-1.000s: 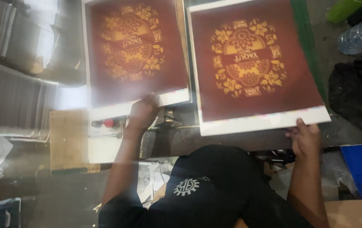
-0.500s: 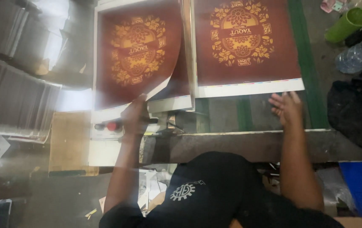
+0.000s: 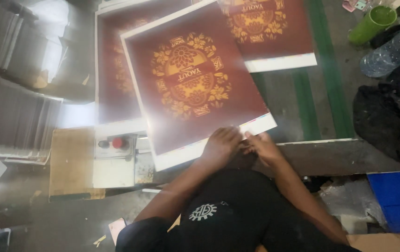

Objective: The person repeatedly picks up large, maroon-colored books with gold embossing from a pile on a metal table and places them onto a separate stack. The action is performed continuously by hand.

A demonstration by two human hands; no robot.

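Beside sheet stack (image 3: 116, 79) — both hands grip printed sheet (image 3: 195, 88).

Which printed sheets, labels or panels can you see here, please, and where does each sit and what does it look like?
Held sheet: centre, tilted, gripped at its near edge by left hand and right hand; dark red, gold floral emblem, white border.
Left sheet: partly underneath; same colours.
Far sheet: on the green-striped table; same design.
Button panel: pale box, red button.
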